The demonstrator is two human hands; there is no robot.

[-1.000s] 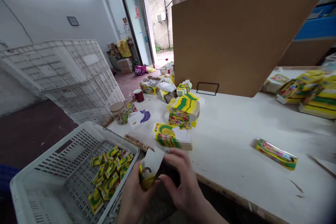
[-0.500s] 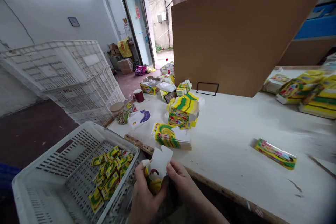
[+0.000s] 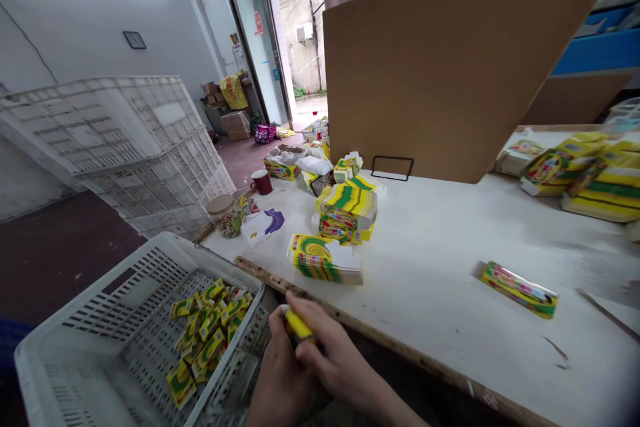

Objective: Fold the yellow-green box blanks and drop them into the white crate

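Observation:
A small yellow carton [image 3: 299, 325] is held between my two hands, in front of the table's near edge. My left hand [image 3: 280, 363] is wrapped round its body and hides most of it. With fingers laid over the carton's top end and thumb at its near side, my right hand [image 3: 333, 343] grips it too. Just beyond my hands, a stack of flat yellow-green cartons [image 3: 325, 260] lies on the white table [image 3: 415, 307]. To the left, a grey plastic crate [image 3: 100, 327] holds several small filled-out yellow cartons [image 3: 207, 330].
More carton stacks [image 3: 347, 207] stand behind. A single carton [image 3: 520, 289] lies to the right. A lidded jar [image 3: 225, 215], a red mug [image 3: 261, 182] and a large cardboard sheet [image 3: 415, 80] are farther back. White crates [image 3: 135, 147] are piled at left.
The carton's raised white end flaps no longer show; its yellow end now looks closed. My right hand has moved left and over the carton's top.

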